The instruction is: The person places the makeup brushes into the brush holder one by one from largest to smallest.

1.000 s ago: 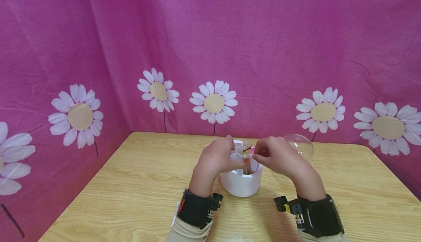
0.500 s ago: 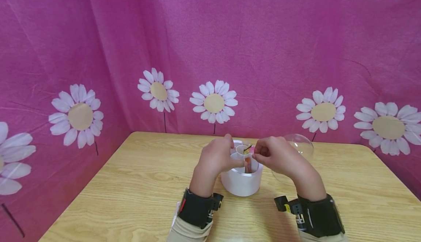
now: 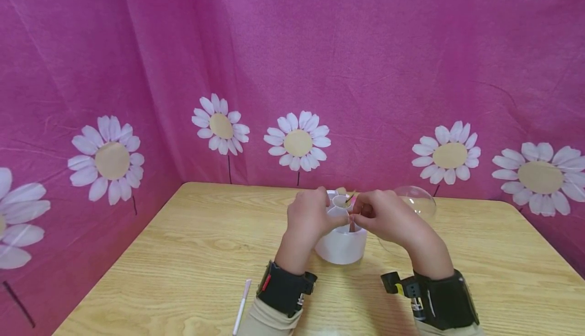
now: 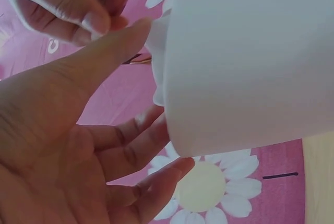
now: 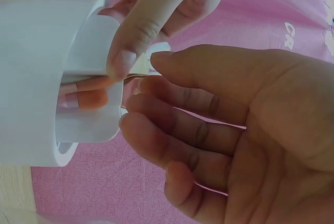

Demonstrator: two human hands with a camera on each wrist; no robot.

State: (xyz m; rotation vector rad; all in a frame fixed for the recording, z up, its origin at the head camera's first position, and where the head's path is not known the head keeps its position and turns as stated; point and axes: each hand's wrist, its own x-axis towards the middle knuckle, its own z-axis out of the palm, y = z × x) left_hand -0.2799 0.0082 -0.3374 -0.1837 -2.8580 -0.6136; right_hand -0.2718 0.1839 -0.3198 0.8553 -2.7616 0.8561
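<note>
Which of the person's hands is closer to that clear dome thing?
Right. The right hand overlaps the left part of the clear dome in the head view; the left hand is farther off, on the left side of the white container.

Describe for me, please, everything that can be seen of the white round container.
The white container is a smooth, plastic-looking cylinder, open-topped, with inner dividers and a round central tube. It seems to stand upright on the wooden table, left of a clear dome. Slim orange-ended pieces show in one compartment. The left hand reaches over its top, fingers seemingly touching the rim; the right hand is close beside the top, whether touching is unclear.
</note>
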